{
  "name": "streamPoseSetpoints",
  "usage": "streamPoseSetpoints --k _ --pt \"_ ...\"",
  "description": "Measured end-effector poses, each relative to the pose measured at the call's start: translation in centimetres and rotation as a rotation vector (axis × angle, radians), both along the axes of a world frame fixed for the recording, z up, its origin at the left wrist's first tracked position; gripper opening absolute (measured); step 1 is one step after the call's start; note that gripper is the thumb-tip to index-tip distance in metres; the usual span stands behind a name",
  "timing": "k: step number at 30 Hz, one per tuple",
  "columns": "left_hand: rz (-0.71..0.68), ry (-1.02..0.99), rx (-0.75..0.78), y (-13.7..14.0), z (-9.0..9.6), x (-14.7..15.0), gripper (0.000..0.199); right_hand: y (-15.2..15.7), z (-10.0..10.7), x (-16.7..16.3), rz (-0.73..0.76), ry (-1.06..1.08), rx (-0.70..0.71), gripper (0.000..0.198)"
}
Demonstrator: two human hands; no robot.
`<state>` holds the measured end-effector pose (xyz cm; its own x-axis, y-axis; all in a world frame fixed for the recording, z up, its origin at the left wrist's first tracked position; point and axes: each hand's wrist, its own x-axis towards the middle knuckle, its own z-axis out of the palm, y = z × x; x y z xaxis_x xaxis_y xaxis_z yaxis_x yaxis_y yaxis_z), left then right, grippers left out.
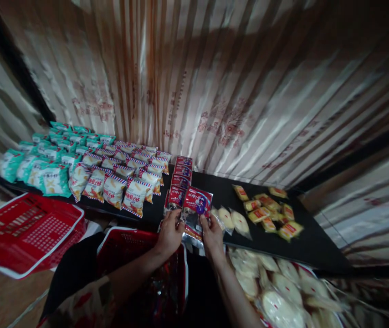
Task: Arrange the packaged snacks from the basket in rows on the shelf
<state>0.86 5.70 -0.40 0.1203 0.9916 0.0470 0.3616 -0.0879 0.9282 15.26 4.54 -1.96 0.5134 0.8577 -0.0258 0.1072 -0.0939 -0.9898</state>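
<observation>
Held over the front edge of a black shelf [211,180] is a dark red and black snack packet [197,202] with a silver lower edge. My right hand [212,234] grips its lower right side, thumb on the front. At its lower left side is my left hand [170,234], fingers curled and thumb against the packet's edge. Those left fingertips also overlap the front of a row of matching red packets [181,169] that runs back to the curtain. Small round cakes in clear wrappers [238,222] lie just right of my right hand.
White striped snack bags [114,189] and teal snack bags [56,178] stand in rows at left. Yellow packets [266,212] lie loose at right. Below are a red basket [119,234], another red basket [40,228] and many wrapped round cakes [279,291]. A patterned curtain [215,91] hangs behind.
</observation>
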Motion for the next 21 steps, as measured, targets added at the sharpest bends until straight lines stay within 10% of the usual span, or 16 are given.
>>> streamPoseSetpoints --k 21 --pt "0.18 0.301 0.164 19.4 0.2 5.8 0.035 21.1 -0.5 3.1 0.035 -0.347 0.081 0.049"
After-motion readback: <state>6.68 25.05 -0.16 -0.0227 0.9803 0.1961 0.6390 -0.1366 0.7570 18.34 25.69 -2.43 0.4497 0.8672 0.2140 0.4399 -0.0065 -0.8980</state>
